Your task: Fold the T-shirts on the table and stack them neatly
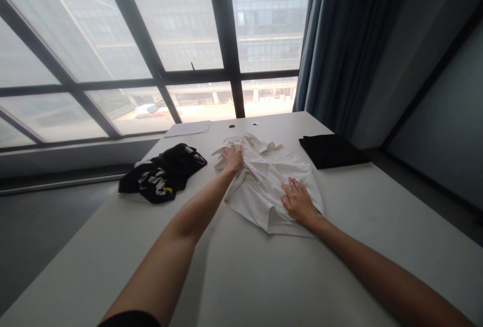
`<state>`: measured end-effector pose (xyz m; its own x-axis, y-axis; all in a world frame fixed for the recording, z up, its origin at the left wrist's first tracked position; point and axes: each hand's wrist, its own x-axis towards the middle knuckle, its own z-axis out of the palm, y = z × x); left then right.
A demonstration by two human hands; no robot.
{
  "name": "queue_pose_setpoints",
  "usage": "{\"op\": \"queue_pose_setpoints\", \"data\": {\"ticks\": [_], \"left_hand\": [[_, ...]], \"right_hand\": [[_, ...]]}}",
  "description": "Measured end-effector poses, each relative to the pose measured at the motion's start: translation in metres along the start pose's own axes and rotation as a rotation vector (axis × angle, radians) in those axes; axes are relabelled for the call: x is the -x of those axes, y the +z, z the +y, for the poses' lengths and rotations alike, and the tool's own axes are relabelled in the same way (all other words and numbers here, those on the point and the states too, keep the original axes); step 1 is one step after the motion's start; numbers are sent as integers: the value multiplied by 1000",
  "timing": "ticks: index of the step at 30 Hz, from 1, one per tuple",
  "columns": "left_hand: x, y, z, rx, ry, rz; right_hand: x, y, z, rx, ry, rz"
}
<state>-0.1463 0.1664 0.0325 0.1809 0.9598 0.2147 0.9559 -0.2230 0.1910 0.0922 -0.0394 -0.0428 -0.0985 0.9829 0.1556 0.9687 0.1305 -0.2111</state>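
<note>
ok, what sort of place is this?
Probably an office or similar workroom: large, dark-framed glass windows facing a pale multi-storey building, a long dark-blue fabric curtain, and a broad white flat-topped table.

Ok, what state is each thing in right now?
White shirt, spread unevenly, wrinkled
Black printed cloth, crumpled
Plain black cloth, folded flat
Paper, lying flat
Curtain, hanging in folds
Window, looks shut
Left hand, on shirt, grip unclear
Right hand, open, flat on shirt

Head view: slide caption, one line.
Left hand and right hand on a crumpled white garment, between a bunched black garment and flat black cloth.
</note>
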Motion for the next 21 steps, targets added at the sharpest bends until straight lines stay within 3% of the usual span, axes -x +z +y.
{"op": "queue_pose_setpoints", "data": {"ticks": [2,6,9,15,21], "left_hand": [[17,9,24,4,-29,55],[80,31,42,23,224,114],[126,35,29,38,351,73],[190,18,-1,17,452,10],[267,12,-18,-38,228,-106]], "right_hand": [[1,0,-2,-1,5,18],[5,-2,-2,-5,-18,41],[11,-3,-2,-9,-30,49],[35,0,-9,-4,-19,54],[71,-4,-14,-5,-26,15]]}}
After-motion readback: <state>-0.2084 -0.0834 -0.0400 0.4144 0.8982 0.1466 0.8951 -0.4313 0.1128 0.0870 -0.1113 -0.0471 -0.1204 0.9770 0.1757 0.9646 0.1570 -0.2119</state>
